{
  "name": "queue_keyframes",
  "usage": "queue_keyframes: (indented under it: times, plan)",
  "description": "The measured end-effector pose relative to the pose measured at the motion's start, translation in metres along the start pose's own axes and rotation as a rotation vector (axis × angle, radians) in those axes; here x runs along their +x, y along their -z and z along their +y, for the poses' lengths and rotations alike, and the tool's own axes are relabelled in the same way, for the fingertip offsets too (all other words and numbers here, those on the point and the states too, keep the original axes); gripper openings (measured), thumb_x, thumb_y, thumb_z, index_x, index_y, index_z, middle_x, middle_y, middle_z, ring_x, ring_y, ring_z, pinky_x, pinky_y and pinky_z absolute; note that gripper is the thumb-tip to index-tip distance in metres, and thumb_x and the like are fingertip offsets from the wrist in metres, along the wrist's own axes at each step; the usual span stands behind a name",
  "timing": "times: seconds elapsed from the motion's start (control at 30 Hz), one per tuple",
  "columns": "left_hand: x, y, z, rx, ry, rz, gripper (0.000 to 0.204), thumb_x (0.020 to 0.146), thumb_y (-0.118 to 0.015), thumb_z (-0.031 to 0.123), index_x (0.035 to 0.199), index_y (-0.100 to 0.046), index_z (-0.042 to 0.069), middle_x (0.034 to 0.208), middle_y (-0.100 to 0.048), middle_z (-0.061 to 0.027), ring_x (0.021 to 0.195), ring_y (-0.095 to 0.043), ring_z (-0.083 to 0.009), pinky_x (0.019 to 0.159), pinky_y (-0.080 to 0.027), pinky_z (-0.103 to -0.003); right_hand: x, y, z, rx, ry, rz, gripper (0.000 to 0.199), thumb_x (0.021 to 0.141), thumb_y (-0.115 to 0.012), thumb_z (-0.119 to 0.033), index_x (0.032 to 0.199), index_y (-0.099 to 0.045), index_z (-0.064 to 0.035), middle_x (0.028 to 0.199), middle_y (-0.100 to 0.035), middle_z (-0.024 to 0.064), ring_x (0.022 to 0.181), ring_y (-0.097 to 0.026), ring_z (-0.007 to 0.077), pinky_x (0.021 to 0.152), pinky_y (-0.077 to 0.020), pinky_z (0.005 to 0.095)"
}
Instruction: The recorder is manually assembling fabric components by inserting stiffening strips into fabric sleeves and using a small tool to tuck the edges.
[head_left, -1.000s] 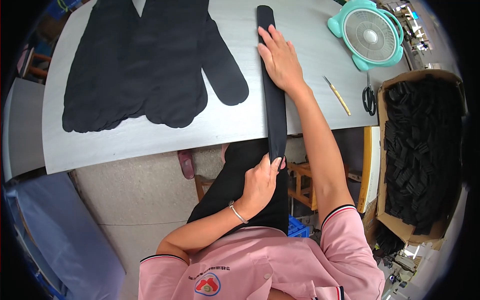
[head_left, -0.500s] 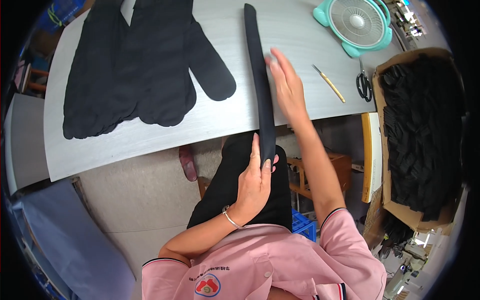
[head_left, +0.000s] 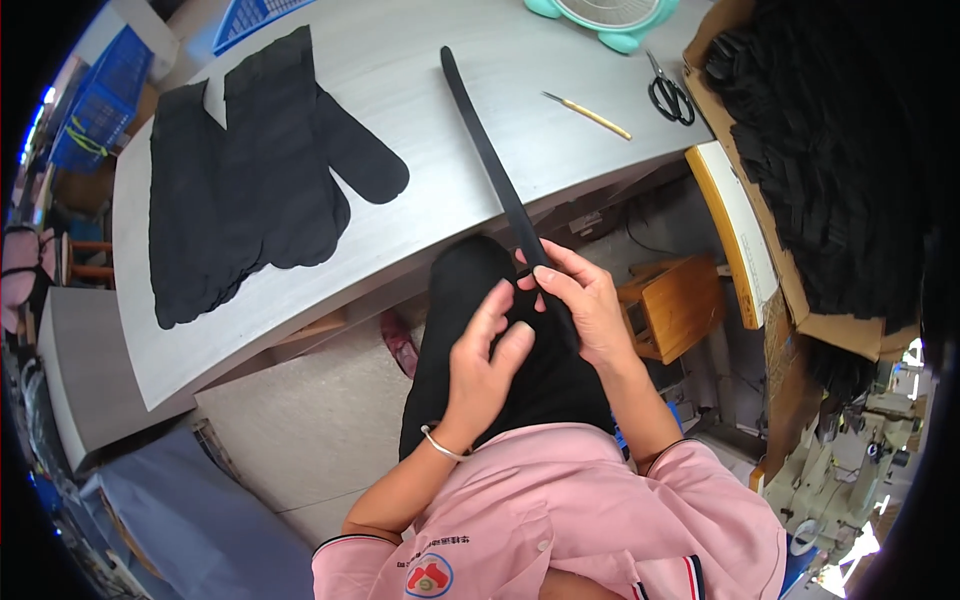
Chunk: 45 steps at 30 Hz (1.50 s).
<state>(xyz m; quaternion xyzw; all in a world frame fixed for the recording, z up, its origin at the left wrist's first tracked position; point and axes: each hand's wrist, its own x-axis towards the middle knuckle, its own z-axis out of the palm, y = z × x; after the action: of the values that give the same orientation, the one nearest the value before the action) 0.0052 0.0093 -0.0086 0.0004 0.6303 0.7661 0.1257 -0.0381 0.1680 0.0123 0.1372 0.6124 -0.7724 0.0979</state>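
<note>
My right hand [head_left: 590, 300] pinches the black strip [head_left: 487, 150] above my lap, its far end reaching over the table [head_left: 415, 110]; my left hand [head_left: 478, 380], fingers loosely parted, is empty beside it. The strip looks light, smooth, bendable yet hardly fragile; I'd grip both edges near this end.

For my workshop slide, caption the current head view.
A long, narrow black fabric strip, held in the right-hand grip, extends over a smooth grey table bearing flat black fabric pieces.
</note>
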Motion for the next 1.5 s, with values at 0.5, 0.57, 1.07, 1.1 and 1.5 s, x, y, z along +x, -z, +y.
queue_keyframes:
  times: [0.5, 0.57, 1.07, 1.1, 1.5]
  plan:
    - [0.03, -0.003, 0.04, -0.393, 0.061, 0.136, 0.043, 0.094, -0.068, 0.014, 0.13, -0.052, -0.004, 0.12, -0.064, -0.0153, 0.106, -0.067, -0.0237, 0.089, -0.057, -0.035, -0.076, 0.006, -0.003, -0.188, 0.107, -0.149, 0.037, 0.087, -0.072, -0.011, 0.123, -0.067, -0.0025, 0.115, -0.069, 0.0113, 0.084, -0.065, 0.0091, 0.07, -0.051, 0.0224]
    - [0.032, 0.002, 0.044, -0.424, 0.017, 0.18, 0.04, 0.095, -0.066, 0.012, 0.128, -0.051, -0.004, 0.12, -0.064, -0.0172, 0.109, -0.066, -0.0256, 0.094, -0.056, -0.037, -0.082, 0.005, -0.002, -0.26, 0.262, -0.117, 0.036, 0.086, -0.074, -0.009, 0.121, -0.069, -0.0047, 0.117, -0.069, 0.0116, 0.075, -0.063, 0.0062, 0.064, -0.0513, 0.021]
    - [-0.029, -0.022, 0.059, -0.373, 0.025, -0.1, 0.058, 0.09, -0.066, 0.001, 0.142, -0.041, -0.004, 0.137, -0.055, -0.0216, 0.12, -0.06, -0.0262, 0.099, -0.05, -0.033, -0.118, 0.006, -0.01, -0.369, 0.656, 0.051, 0.017, 0.077, -0.077, 0.001, 0.093, -0.07, -0.0002, 0.122, -0.065, 0.0156, 0.105, -0.066, 0.0229, 0.09, -0.0515, 0.032]
    - [-0.037, -0.026, 0.057, -0.338, -0.005, -0.095, 0.059, 0.088, -0.067, -0.001, 0.142, -0.043, -0.004, 0.135, -0.057, -0.021, 0.121, -0.059, -0.025, 0.1, -0.05, -0.032, -0.121, 0.008, -0.011, -0.393, 0.71, 0.064, 0.017, 0.076, -0.079, -0.001, 0.09, -0.068, -0.0003, 0.119, -0.066, 0.0143, 0.102, -0.067, 0.0235, 0.085, -0.0524, 0.0317]
    - [-0.054, -0.015, 0.072, -0.424, -0.101, 0.006, 0.056, 0.092, -0.07, 0.03, 0.134, -0.049, -0.001, 0.125, -0.063, -0.0154, 0.116, -0.063, -0.0253, 0.097, -0.053, -0.035, -0.167, 0.019, 0.001, -0.319, 0.862, 0.176, 0.013, 0.08, -0.075, 0.004, 0.082, -0.062, 0.0016, 0.115, -0.066, 0.0151, 0.077, -0.067, 0.0125, 0.067, -0.0539, 0.0245]
